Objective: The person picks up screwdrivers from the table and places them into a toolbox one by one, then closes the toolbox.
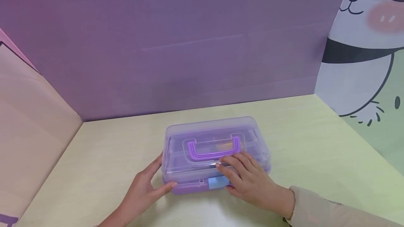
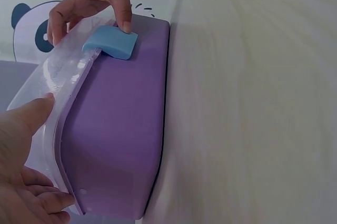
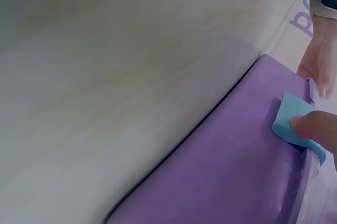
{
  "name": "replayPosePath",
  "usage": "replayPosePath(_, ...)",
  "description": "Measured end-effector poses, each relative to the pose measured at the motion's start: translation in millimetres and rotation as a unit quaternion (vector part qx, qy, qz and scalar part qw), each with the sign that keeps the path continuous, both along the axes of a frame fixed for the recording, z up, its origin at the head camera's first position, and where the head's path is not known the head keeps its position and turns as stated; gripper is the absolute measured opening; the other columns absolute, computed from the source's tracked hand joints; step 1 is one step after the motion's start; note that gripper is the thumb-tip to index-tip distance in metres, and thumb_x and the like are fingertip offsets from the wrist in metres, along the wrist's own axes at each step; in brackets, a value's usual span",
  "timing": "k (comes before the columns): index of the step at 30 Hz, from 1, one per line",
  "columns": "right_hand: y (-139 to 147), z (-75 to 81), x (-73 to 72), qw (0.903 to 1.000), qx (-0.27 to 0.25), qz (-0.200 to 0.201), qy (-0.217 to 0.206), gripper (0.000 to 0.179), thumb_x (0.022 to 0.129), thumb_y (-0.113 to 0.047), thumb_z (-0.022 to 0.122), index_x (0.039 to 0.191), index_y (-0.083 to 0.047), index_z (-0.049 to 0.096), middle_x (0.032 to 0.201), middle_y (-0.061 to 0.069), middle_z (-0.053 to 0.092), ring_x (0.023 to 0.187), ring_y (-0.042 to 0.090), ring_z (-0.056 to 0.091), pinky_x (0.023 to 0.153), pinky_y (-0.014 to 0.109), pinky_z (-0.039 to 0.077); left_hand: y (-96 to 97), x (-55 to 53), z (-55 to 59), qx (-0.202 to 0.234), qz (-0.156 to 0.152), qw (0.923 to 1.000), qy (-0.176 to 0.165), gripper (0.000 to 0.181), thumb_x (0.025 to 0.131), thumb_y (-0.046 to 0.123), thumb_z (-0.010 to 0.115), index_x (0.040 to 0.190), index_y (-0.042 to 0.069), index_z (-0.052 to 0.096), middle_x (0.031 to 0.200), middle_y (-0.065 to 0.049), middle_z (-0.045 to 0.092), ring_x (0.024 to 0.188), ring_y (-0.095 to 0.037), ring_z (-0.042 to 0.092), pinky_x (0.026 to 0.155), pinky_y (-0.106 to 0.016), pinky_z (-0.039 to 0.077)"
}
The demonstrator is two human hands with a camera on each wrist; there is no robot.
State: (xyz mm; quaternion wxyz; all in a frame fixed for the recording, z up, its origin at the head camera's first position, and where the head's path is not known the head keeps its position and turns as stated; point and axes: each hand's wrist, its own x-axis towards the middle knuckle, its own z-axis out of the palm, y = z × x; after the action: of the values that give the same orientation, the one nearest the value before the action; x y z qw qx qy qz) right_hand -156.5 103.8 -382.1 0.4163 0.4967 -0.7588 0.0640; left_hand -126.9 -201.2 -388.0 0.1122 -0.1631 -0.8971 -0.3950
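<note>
A purple plastic storage box (image 1: 195, 189) with a see-through lid (image 1: 176, 171) stands on the table, lid down. A purple carry handle (image 1: 205, 157) lies flat in the lid's top. My left hand (image 1: 143, 188) holds the box's left front corner, thumb at the front and fingers along the left side. My right hand (image 1: 250, 181) has its fingers on the lid near the handle. Its thumb touches the blue latch (image 3: 289, 121) at the front, which hangs over the box's purple wall in both wrist views. An orange shape shows dimly through the lid.
The pale wooden tabletop (image 1: 120, 143) surrounds the box. A purple panel (image 1: 176, 45) rises behind it, a beige panel (image 1: 31, 115) stands at left, and a panel with a panda picture (image 1: 356, 80) at right.
</note>
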Motion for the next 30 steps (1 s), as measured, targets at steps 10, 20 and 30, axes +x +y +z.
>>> replayPosePath(10, 0.0, -0.8, 0.7, 1.0, 0.004, -0.007, -0.002, 0.051, 0.07, -0.022, 0.068, 0.117, -0.006, 0.056, 0.116, 0.009, 0.055, 0.099, 0.027, 0.05, 0.086, 0.041, 0.042, 0.2, 1.4, -1.7, 0.001, 0.001, 1.0, -0.007, 0.086, 0.076, 0.031, 0.079, 0.148, 0.024, 0.032, 0.142, -0.005, 0.046, 0.127, -0.025, 0.045, 0.099, -0.049, 0.042)
replayPosePath(20, 0.8, 1.3, 0.9, 0.9999, 0.011, 0.001, -0.007, 0.053, 0.07, -0.024, 0.07, 0.118, -0.006, 0.057, 0.117, 0.009, 0.055, 0.102, 0.027, 0.051, 0.088, 0.041, 0.043, -0.5, 2.7, -0.9, -0.004, 0.007, 1.0, -0.003, 0.085, 0.076, 0.032, 0.078, 0.147, 0.023, 0.033, 0.142, -0.006, 0.046, 0.127, -0.027, 0.046, 0.098, -0.05, 0.042)
replayPosePath(30, 1.9, 7.3, 0.8, 0.9989, -0.007, 0.035, -0.029, 0.047, 0.084, -0.034, 0.067, 0.117, -0.003, 0.057, 0.114, 0.01, 0.056, 0.101, 0.027, 0.052, 0.089, 0.04, 0.042, -0.9, 1.3, -1.1, 0.001, 0.0, 1.0, -0.002, 0.084, 0.078, 0.033, 0.077, 0.148, 0.025, 0.031, 0.143, -0.005, 0.045, 0.128, -0.025, 0.044, 0.099, -0.05, 0.041)
